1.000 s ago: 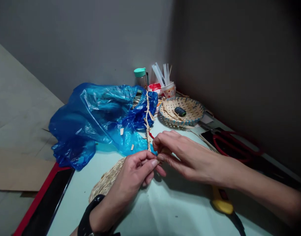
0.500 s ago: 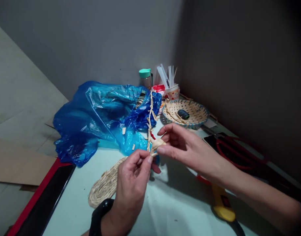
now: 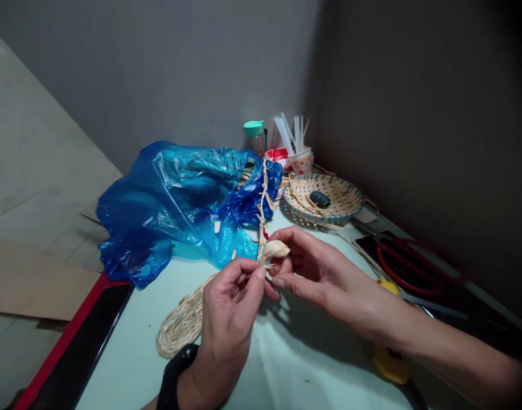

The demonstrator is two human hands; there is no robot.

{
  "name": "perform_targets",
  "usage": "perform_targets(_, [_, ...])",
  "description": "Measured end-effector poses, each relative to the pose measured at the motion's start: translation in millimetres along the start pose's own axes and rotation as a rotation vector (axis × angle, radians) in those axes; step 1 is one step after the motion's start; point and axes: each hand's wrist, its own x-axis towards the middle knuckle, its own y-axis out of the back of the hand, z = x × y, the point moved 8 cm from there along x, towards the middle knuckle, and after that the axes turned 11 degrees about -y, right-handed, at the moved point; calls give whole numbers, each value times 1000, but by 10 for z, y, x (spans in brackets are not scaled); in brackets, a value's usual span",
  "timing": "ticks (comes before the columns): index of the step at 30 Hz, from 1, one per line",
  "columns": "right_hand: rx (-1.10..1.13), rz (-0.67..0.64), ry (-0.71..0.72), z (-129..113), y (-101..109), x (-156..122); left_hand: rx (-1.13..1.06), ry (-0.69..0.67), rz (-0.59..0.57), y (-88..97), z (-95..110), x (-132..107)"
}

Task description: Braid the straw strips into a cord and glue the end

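My left hand, with a black band at its wrist, pinches the lower end of a pale plaited cord that looks like dried husk. From that pinch a broad, loose husk strip curls up and over to the right. Around this strip my right hand is half curled, thumb and forefinger apart; whether its inner fingers touch the strip is hard to see. Beyond the hands, the cord runs up against a blue plastic bag. A coiled oval woven piece lies partly behind my left hand.
A shallow woven basket holds a dark thread spool. Behind it stand a paper cup of clear sticks and a green-lidded jar. Red-handled scissors and a yellow-bodied tool lie on the right.
My right thumb has come down off the husk strip, and the right fingers have opened wider around it. The strip now curls more freely to the right. My left hand keeps its pinch.
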Motion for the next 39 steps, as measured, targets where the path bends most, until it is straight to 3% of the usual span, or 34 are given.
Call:
perform_targets(9, [-61,-91,-86,-6,11,47,-139,61,-11,-33,-73,13])
perform_targets(13, [-70,-53,-38,-24,88,80,-180,139,-91,-84,-154,36])
perform_targets(18, [24,-43,-90,61,137,97,-238,241,-182,-169,-223,-4])
perform_targets(25, [-21,-7,-38,50,91,60,-171,246,-269,-240,-163,-83])
perform_targets(30, [0,-20,9,22,51,68,-56,127,-181,-189,-71,-41])
perform_targets(34, [-196,24,-22,37,105,94,-71,93,-48,-106,-90,-36])
perform_targets(39, [-366,52,67,-25,132,69,-85,84,-39,-63,-123,-20])
